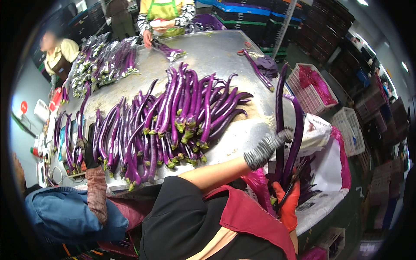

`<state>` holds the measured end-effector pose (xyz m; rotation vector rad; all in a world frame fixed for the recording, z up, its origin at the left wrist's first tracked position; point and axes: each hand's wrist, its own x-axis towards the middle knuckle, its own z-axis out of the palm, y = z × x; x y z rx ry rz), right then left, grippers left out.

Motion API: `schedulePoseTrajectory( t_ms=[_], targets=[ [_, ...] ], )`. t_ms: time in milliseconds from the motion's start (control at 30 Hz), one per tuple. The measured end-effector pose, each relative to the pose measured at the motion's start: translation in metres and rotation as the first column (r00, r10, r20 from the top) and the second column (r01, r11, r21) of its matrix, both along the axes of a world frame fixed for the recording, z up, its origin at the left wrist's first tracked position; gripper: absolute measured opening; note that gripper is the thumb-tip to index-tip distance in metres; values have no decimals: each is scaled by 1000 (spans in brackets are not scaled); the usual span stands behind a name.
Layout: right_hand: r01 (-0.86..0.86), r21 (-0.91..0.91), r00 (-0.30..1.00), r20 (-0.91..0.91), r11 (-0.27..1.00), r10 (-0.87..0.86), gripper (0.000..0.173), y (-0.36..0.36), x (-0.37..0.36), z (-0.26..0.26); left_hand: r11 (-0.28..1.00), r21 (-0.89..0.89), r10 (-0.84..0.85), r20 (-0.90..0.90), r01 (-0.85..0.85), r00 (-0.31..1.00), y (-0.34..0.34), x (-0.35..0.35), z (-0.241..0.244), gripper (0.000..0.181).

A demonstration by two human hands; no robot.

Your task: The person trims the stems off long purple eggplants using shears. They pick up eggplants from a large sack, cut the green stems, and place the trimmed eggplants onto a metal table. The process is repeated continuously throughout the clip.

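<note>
My left hand (271, 146), in a grey striped glove, is blurred and reaches across two long purple eggplants (296, 130) standing nearly upright; whether its fingers grip one, I cannot tell. Around their lower ends is my right hand (287, 201), in an orange-red glove, which also holds dark-handled scissors (291, 188). Both are above a white sack (328, 162) with a pink liner, with more eggplants (307, 185) inside. A large heap of eggplants (185, 104) covers the middle of the metal table (221, 48), most with their green stem ends towards me.
At my left, a co-worker in blue (74, 214) reaches a gloved hand to eggplants near a scale. Another co-worker (165, 16) across the table handles bagged eggplants. Wrapped eggplants (104, 61) are piled at far left. A single eggplant (258, 70) and crates (312, 87) are at right.
</note>
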<state>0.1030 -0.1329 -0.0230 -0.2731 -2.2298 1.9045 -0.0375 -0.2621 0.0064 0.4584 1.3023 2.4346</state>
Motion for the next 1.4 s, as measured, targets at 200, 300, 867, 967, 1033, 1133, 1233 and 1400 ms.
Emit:
schedulePoseTrajectory(
  t_ms=[200, 300, 867, 967, 1033, 1133, 1233, 1400],
  targets=[
    [-155, 99, 944, -277, 983, 177, 52, -32, -53, 18, 970, -224, 83, -59, -94, 995, -53, 9, 15, 23],
    [-231, -388, 956, -260, 892, 135, 49, -32, -63, 24, 892, -350, 225, -207, -287, 952, -108, -15, 21, 21],
    [262, -378, 965, 87, 888, -248, 45, 33, -31, -12, -319, -849, -218, -367, -421, 904, -199, -173, 49, 46],
    [375, -317, 927, 146, 871, -346, 49, 33, -29, -13, 110, -966, -490, -258, -234, 833, -118, -238, 10, 48],
    [432, -299, 902, 144, 851, -407, 51, 34, -26, -15, 198, -960, -691, -280, -198, 666, -68, -282, -30, 48],
    [534, -265, 846, 161, 803, -509, 51, 39, -20, -19, 144, -982, -551, 24, 123, 834, -8, -351, -84, 45],
    [612, -262, 791, 202, 746, -578, 47, 41, -15, -25, 179, -982, -349, -4, 62, 937, 29, -405, -126, 44],
    [706, -201, 700, 346, 679, -625, 48, 32, -15, -32, 229, -973, -172, -15, 25, 985, 48, -467, -217, 51]
  ],
)
